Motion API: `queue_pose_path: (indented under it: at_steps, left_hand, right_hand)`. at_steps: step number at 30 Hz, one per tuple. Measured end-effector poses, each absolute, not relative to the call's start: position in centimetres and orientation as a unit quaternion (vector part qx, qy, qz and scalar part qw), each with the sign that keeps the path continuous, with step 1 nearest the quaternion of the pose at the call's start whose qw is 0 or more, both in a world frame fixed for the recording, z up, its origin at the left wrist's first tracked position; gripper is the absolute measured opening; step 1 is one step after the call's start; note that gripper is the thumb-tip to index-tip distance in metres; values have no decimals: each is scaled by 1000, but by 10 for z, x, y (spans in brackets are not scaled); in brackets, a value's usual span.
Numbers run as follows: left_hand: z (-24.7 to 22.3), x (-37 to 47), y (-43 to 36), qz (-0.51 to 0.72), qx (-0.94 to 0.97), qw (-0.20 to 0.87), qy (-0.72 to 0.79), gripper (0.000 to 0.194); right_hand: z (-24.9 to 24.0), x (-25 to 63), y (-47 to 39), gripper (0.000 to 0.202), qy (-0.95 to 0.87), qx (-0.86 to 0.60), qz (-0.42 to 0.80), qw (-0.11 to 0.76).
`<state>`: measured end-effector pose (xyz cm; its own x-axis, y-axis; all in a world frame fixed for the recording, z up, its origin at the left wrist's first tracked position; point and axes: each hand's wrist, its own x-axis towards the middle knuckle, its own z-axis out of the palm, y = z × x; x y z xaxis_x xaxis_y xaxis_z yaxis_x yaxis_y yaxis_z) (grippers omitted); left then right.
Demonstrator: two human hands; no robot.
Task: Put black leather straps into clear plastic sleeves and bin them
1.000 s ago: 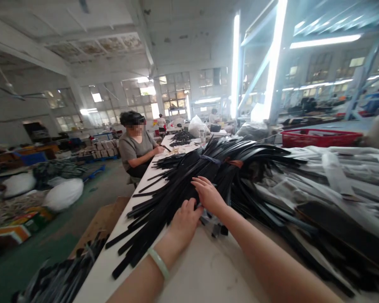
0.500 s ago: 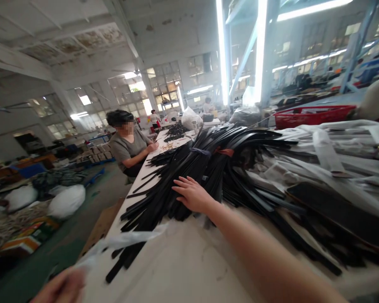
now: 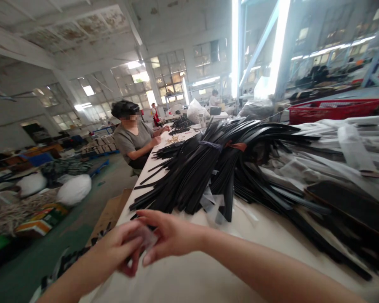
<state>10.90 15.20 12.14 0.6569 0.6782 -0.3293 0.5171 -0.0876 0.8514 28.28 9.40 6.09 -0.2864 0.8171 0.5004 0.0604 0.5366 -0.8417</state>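
A long white table runs from the bottom of the frame toward the upper centre, heaped through the middle with black straps; at centre left a seated co-worker works at its edge. At lower centre the left hand and right hand meet, fingers pressed together on a thin clear wrapper pinched between them. It looks flimsy, so peeling it probably goes best with a firm pinch and a slow, even pull apart.
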Motion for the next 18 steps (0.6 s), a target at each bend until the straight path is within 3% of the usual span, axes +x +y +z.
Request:
queue_pose_path:
  at_steps: [2, 6, 11, 18]
  left_hand:
    - [117, 148, 166, 55, 734, 566, 370, 35]
    - [98, 197, 192, 102, 714, 607, 333, 40]
    - [83, 174, 224, 114, 759, 536, 351, 33]
    - [94, 139, 249, 26, 814, 496, 302, 27]
  right_hand:
    - [48, 304, 108, 71, -653, -372, 367, 548]
    - [40, 375, 126, 21, -601, -529, 202, 564]
    - [40, 405, 124, 18, -505, -698, -5, 509]
    - [45, 388, 117, 24, -440, -722, -101, 523]
